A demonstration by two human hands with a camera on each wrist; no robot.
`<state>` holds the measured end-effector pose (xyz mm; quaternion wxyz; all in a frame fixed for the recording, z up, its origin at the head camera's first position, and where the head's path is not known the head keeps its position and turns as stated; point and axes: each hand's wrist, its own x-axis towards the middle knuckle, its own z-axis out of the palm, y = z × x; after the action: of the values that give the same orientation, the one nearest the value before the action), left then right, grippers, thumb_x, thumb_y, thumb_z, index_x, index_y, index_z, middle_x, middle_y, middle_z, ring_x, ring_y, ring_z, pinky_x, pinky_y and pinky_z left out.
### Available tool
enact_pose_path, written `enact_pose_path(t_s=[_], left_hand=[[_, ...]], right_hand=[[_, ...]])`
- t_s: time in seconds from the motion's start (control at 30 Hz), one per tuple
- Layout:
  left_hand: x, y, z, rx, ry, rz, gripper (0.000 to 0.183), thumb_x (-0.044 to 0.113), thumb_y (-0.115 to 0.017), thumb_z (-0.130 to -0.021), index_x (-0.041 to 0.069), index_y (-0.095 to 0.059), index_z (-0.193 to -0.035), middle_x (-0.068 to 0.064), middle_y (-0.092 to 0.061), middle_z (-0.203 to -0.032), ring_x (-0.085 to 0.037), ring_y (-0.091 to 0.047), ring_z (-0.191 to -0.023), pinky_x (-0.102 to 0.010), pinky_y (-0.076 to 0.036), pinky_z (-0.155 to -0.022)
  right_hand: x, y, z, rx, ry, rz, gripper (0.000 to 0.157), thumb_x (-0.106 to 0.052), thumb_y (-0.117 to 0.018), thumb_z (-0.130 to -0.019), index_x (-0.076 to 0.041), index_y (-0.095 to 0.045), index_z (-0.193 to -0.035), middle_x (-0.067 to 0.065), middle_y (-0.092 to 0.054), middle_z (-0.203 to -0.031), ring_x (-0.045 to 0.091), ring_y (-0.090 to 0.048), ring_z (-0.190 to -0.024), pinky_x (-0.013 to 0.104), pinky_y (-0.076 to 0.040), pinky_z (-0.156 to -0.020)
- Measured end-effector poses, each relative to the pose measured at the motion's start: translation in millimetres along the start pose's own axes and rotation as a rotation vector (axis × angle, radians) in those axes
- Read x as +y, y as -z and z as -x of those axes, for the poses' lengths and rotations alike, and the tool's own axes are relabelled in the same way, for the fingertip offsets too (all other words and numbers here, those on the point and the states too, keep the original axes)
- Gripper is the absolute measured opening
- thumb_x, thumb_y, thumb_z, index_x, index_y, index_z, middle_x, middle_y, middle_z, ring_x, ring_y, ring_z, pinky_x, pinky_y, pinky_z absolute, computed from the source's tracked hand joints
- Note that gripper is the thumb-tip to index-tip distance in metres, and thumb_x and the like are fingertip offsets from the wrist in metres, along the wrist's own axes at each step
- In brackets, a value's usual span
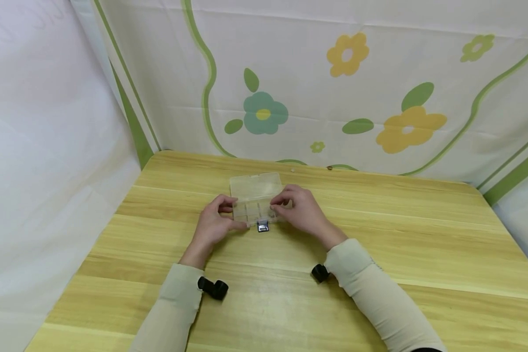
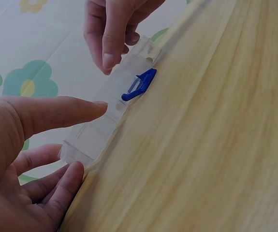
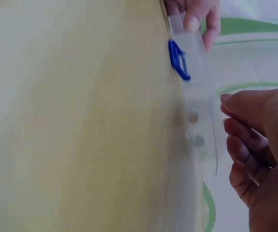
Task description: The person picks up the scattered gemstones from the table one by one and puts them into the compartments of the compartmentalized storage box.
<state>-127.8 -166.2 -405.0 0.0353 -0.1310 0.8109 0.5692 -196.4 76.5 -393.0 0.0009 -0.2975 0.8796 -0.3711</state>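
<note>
A clear plastic compartment box [image 1: 247,211] lies on the table with its lid [image 1: 256,187] raised toward the back. A blue clasp [image 2: 139,85] hangs from its front edge. My left hand [image 1: 213,221] holds the box's left end, the thumb along the front and the fingers at the side. Above the right-hand compartments is my right hand [image 1: 301,209], its thumb and index fingertips close together. Whether something tiny is pinched there cannot be seen. Through the box wall in the right wrist view show a small beige round piece [image 3: 193,117] and a greyish one [image 3: 199,141].
The wooden table [image 1: 264,298] runs back to a white cloth [image 1: 308,83] printed with flowers. Two tiny bits, one pale [image 1: 292,170] and one brown [image 1: 330,167], lie at its back edge. A black wrist camera [image 1: 215,289] sits on the left sleeve, another [image 1: 319,274] on the right.
</note>
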Motion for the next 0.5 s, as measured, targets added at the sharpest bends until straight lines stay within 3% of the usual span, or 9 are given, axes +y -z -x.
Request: enact_pose_path(t_s=[0.5], left_hand=[[1.6,0.3,0.6,-0.006,0.008,0.013,0.073,0.003,-0.097,-0.07,0.012,-0.068,-0.136,-0.014,-0.064,-0.132,-0.032,-0.06,-0.122,-0.046,-0.051,-0.106]], right_hand=[[27,22.4,-8,0.054,-0.123,0.024,0.007,-0.013,-0.078,-0.099,-0.012,-0.084,-0.102,0.004,-0.076,-0.104,0.023,-0.067,-0.097,0.04,-0.053,-0.085]])
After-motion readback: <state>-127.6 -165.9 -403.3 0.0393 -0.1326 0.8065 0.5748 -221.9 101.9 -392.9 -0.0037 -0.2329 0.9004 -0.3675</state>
